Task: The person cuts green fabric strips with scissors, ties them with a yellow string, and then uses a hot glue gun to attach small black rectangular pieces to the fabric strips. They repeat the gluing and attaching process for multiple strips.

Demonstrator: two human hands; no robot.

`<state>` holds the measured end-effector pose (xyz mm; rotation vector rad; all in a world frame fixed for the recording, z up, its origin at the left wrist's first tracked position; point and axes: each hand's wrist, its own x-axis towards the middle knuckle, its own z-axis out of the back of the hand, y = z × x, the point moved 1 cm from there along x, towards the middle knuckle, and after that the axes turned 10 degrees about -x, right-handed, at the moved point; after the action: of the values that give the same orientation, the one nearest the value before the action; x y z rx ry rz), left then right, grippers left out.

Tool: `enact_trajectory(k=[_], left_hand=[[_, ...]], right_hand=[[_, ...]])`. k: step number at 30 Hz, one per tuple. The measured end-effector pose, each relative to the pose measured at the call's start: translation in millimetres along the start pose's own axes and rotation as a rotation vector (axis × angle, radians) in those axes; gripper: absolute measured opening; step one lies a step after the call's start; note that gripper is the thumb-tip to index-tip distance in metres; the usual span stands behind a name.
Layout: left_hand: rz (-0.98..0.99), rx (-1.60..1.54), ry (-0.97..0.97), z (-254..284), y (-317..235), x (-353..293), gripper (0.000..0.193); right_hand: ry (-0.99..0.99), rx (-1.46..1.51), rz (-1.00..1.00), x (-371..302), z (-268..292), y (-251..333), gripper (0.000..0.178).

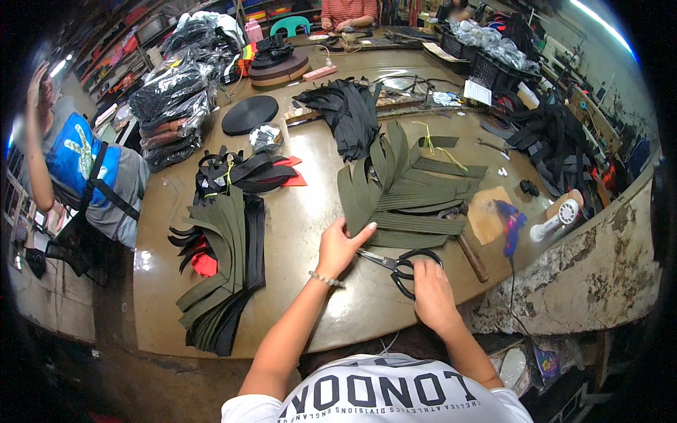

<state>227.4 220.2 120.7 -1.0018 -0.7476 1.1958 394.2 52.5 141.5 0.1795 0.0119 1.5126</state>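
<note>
Left hand (340,245) – fingers spread flat, pressing the near end of an olive strap (412,224) on the table (296,233). The strap belongs to a fanned pile of olive straps (405,185), at the table's centre right. Right hand (431,290) – fingers curled onto the black handles of the scissors (400,265), which lie on the table just below the strap, blades pointing toward the left hand. A second pile (226,261) lies well apart to the left. A hammer (467,248) rests beside the scissors.

R hand (431,295) hides scissors' (399,266) handle loops (fingers unseen); co-worker (77,169) blurred.
</note>
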Motion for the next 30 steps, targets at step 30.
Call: enact_trajectory(k=[30], left_hand=[[0.02,-1.424,0.008,5,-1,1,0.029]], right_hand=[[-0.017,0.108,-0.211,67,19,25,0.059]])
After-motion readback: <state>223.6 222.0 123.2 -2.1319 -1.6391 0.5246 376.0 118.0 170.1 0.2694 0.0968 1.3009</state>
